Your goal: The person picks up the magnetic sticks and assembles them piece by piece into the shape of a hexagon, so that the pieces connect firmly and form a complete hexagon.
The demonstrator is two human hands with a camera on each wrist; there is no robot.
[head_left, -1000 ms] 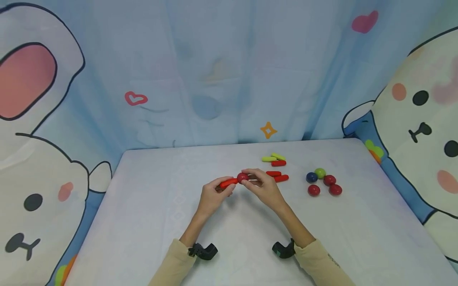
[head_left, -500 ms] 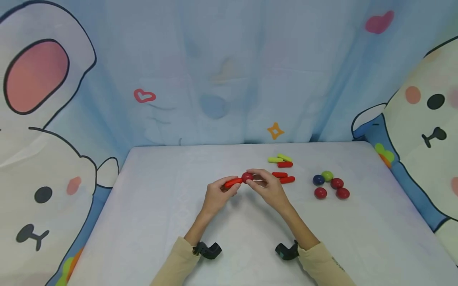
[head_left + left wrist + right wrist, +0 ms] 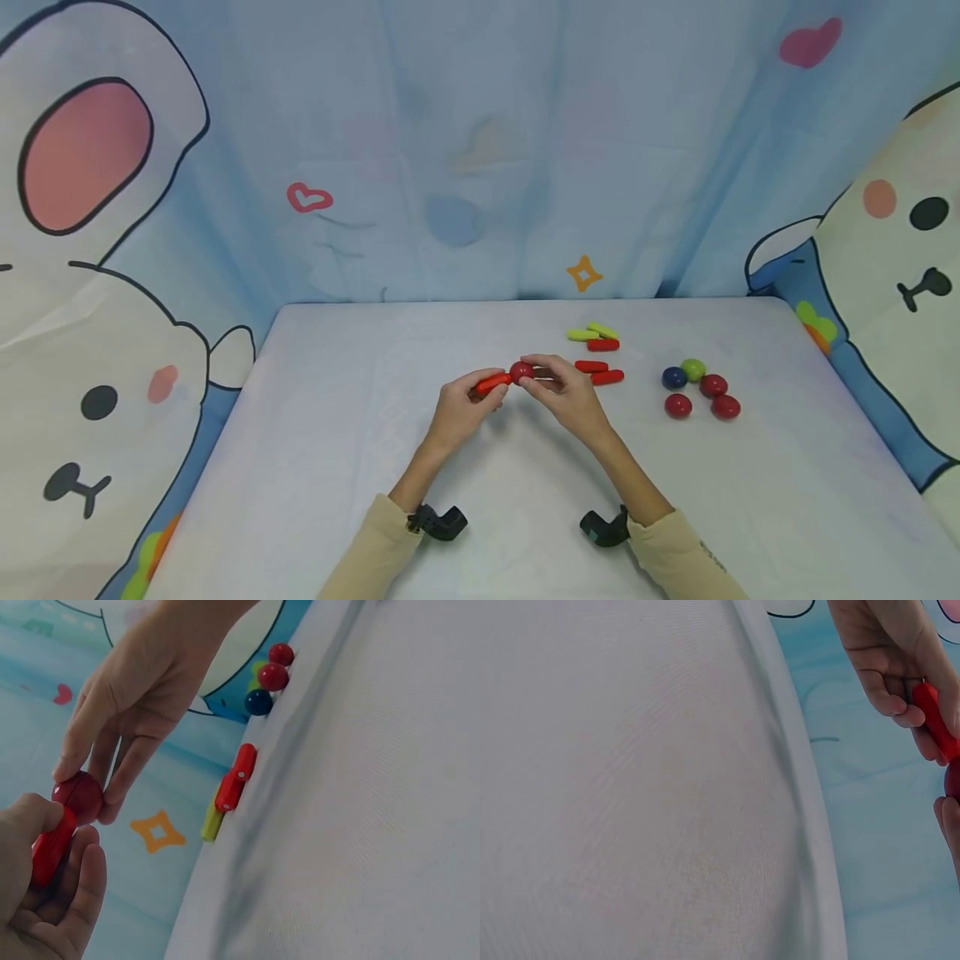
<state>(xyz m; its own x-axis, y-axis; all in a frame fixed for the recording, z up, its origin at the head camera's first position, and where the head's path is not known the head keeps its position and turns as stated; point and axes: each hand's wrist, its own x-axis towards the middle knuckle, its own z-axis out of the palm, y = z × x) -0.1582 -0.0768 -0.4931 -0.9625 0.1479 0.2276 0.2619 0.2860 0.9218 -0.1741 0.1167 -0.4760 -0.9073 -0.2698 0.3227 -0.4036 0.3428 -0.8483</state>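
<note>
Over the middle of the table, my left hand (image 3: 459, 414) pinches a short red rod (image 3: 492, 383) between thumb and fingers. The fingertips of my right hand (image 3: 568, 402) hold a glossy dark red ball (image 3: 521, 372). Rod and ball meet end to end; the left wrist view shows the ball (image 3: 79, 797) right at the tip of the rod (image 3: 52, 844), a thin seam line across it. In the right wrist view the rod (image 3: 932, 716) lies along the left fingers, while the ball is cut off by the frame edge.
Behind my right hand lie two red rods (image 3: 607, 377). Farther back are another red rod (image 3: 603, 345) and two yellow-green rods (image 3: 582, 335). To the right sit a blue ball (image 3: 674, 378), a green ball (image 3: 693, 370) and three red balls (image 3: 678, 407). A blue curtain (image 3: 450, 150) borders the white table (image 3: 337, 467).
The head view has shifted, so the table and everything on it appear farther right. Both hands keep the same hold, rod and ball still end to end.
</note>
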